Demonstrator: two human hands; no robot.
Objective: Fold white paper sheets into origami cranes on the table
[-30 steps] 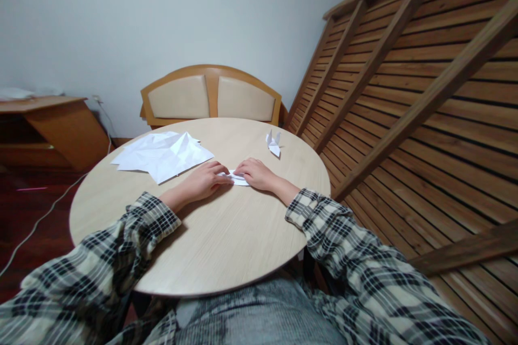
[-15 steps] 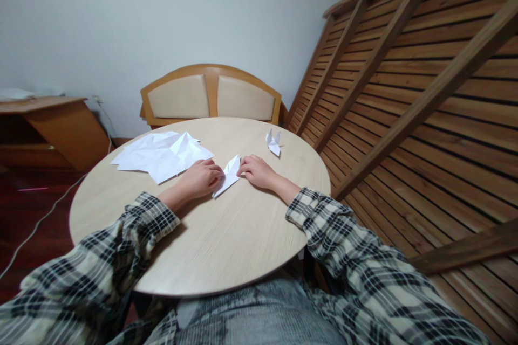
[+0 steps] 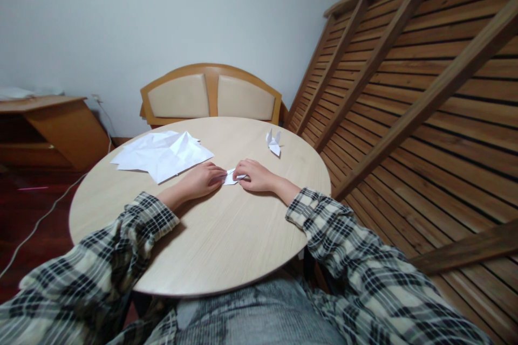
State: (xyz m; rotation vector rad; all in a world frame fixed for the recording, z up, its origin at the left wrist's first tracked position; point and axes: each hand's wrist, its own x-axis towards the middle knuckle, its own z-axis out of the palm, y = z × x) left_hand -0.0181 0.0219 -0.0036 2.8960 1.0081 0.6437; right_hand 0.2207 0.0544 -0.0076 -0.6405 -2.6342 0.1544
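A small folded piece of white paper (image 3: 231, 178) lies at the middle of the round table (image 3: 226, 242), between my two hands. My left hand (image 3: 205, 179) grips its left end with bent fingers, and the fingertips partly cover it. On the other side, my right hand (image 3: 253, 175) has thumb and fingers closed on the right end. Most of the paper's ends are hidden under the fingers. Beyond my right hand a finished-looking white paper crane (image 3: 274, 143) stands on the tabletop.
Several creased white sheets (image 3: 162, 153) lie overlapped on the table's left part. Behind the table rises a wooden headboard (image 3: 212, 86) with cream panels. A slatted wooden frame (image 3: 404, 118) leans along the right. A desk (image 3: 60, 129) and a white cable (image 3: 48, 213) are at left.
The folded paper has turned from a slanted position to lie crosswise between my hands. My right hand has shifted slightly nearer and now covers its right end.
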